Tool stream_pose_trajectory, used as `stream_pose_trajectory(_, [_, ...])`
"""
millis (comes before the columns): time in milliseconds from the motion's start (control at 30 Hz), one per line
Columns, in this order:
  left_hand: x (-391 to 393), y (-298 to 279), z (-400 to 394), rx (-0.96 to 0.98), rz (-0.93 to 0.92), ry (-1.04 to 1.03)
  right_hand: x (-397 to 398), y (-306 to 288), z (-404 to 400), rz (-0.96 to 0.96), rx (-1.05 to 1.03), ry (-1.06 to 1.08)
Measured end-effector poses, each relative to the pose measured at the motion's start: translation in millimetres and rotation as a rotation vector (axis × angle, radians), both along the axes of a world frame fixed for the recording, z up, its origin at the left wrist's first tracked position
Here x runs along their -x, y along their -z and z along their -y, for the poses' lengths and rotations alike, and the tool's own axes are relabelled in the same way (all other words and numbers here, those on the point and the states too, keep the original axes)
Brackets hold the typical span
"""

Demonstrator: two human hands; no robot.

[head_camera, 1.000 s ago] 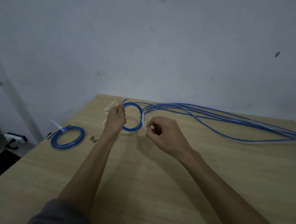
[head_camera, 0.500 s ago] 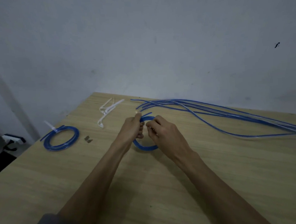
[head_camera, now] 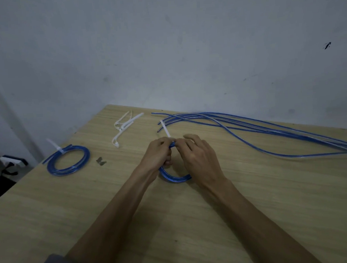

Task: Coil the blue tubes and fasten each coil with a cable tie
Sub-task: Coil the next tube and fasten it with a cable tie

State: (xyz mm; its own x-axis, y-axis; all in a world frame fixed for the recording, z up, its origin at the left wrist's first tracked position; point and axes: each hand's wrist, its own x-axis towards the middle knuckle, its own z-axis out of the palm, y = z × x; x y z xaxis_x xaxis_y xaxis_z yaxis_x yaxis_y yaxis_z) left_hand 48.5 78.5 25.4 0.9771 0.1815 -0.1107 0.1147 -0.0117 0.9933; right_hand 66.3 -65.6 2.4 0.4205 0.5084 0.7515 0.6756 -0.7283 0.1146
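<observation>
A small blue tube coil [head_camera: 174, 177] lies on the wooden table [head_camera: 255, 197] between my hands. My left hand [head_camera: 158, 153] grips the coil's far side, and a white cable tie [head_camera: 166, 130] sticks up and away from its fingertips. My right hand [head_camera: 199, 156] meets it there, its fingers curled at the tie and coil; what they pinch is hidden. A finished blue coil [head_camera: 69, 160] with a white tie lies at the left. Several loose blue tubes [head_camera: 260, 129] run from the table's back middle to the right edge.
A small pile of spare white cable ties [head_camera: 125, 126] lies at the back of the table near the wall. A small dark scrap [head_camera: 101, 161] sits beside the finished coil. The table's left edge drops off just past that coil.
Both hands drew the coil toward me from the back of the table and came together on its far side. The cable tie now stands out above my left fingers.
</observation>
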Motion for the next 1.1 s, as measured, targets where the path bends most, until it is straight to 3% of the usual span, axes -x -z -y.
stream_pose_trajectory(333, [-0.3,14.1,3.6,-0.075,0.151,-0.034,4.8,-3.2,-6.3,-0.264,-0.226,-0.074])
stream_pose_trajectory(567, [-1.2,17.6,1.0,-0.326,0.211,-0.072,8.0,2.7,-12.3,-0.496,-0.312,-0.049])
stream_pose_trajectory(700, [-4.2,25.1,3.0,-0.346,0.289,-0.143,11.7,-1.9,-13.9,-0.514,-0.371,-0.011])
stream_pose_trajectory(900, [-5.4,32.6,5.4,-0.542,0.347,-0.145,18.1,-4.5,-20.4,-0.579,-0.453,0.086])
stream_pose_trajectory(1100, [-5.4,33.3,7.3,-0.523,0.387,-0.151,16.9,-2.2,-27.6,-0.581,-0.658,0.06])
